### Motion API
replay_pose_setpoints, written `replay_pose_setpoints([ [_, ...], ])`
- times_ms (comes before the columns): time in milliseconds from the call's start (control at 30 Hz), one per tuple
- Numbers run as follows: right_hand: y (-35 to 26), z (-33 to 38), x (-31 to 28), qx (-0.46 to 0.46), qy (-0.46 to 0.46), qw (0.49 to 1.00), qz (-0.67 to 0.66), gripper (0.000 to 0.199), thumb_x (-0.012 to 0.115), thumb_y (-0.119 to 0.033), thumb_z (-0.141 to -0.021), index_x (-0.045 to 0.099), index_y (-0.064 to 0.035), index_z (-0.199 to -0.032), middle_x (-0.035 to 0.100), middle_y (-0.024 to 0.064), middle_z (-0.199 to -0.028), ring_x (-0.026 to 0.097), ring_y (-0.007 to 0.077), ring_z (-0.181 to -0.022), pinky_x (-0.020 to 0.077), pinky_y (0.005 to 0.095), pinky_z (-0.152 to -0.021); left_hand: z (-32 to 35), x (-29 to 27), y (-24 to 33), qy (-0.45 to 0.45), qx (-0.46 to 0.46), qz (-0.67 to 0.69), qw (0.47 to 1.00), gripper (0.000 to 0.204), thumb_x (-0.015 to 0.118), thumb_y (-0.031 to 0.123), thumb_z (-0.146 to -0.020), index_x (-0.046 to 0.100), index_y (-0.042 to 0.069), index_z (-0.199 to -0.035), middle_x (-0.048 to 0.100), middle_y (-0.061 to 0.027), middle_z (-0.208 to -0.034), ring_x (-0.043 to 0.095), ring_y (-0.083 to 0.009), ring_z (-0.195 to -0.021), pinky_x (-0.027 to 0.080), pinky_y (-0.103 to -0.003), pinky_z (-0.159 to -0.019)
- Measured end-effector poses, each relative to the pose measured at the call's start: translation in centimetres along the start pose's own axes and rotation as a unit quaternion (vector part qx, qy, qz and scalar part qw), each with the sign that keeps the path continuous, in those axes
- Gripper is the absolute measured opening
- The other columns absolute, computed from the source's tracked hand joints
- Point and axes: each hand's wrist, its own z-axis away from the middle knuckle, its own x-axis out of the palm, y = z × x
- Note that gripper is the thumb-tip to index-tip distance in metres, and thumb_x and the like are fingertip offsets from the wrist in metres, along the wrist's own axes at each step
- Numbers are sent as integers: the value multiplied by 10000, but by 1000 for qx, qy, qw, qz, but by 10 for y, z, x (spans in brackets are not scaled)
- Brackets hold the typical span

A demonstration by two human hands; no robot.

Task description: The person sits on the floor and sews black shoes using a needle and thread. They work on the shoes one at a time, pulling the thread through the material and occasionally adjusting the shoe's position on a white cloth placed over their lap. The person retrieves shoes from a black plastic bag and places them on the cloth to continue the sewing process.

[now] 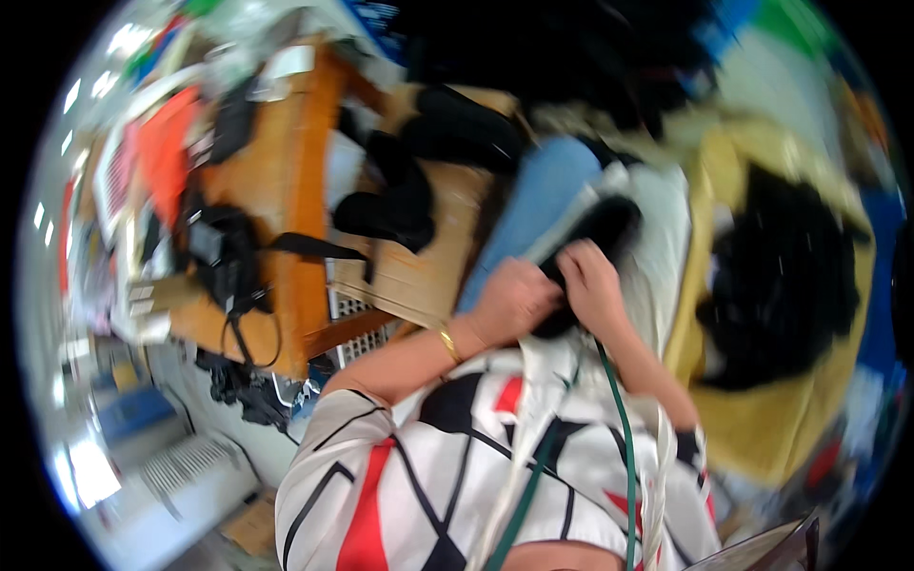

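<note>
Apparently adjusting a black fabric piece (611, 221) beside blue cloth (545, 195), before the patterned top (447, 457); pinching it in the grip of left hand (517, 301) and right hand (592, 285); probably calling next for steady two-handed control.

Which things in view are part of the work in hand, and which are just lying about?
In hand:
- black item, held by the left hand and right hand
- probably the black pieces on the cardboard

Lying about:
- orange cloth
- black strap
</note>
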Motion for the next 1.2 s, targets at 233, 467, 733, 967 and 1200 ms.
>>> replay_pose_setpoints([
  [233, -29, -18, -16, -22, 22, 997, -64, 86, 544, -76, -901, 533, -31, -829, 550, 149, -808, 558, 375, -832, 473, 426, -714, 5, 8, 11, -36, 13, 47, 998, 201, 747, 82, -697, 693, 101, -890, 615, -34, -827, 572, -258, -786, 424, -388, -719],
  [467, -31, -16, -72, 336, -172, 856, -354, 237, 461, -288, -1049, 542, -94, -939, 610, 25, -688, 568, 80, -531, 452, 214, -475, 3, 1, 7, -47, -50, 87, 994, 211, 772, 112, -745, 702, 100, -943, 624, -48, -793, 585, -257, -762, 416, -371, -707],
  [733, 5, -40, -230, 16, 310, 771, -556, 140, 497, -79, -1008, 499, -25, -879, 317, -5, -630, 351, 118, -577, 468, 447, -1057, -10, -8, 5, -92, -59, 131, 985, 138, 752, 86, -775, 709, 110, -903, 606, -32, -760, 573, -238, -756, 401, -354, -715],
  [967, 5, -11, -148, 58, 180, 942, -277, 76, 544, -25, -958, 590, -25, -1019, 565, 47, -812, 585, 144, -753, 526, 322, -853, -10, -9, -10, -142, -87, 181, 969, 142, 745, 84, -779, 712, 101, -917, 590, -28, -765, 563, -227, -764, 380, -338, -756],
  [1200, -10, 19, -78, -20, -115, 992, 52, 188, 631, 2, -837, 646, -46, -1018, 599, 120, -955, 597, 307, -898, 502, 366, -779, -32, -26, -10, -204, -25, 92, 974, 150, 742, 90, -773, 710, 97, -920, 587, -35, -790, 566, -239, -789, 396, -346, -778],
])
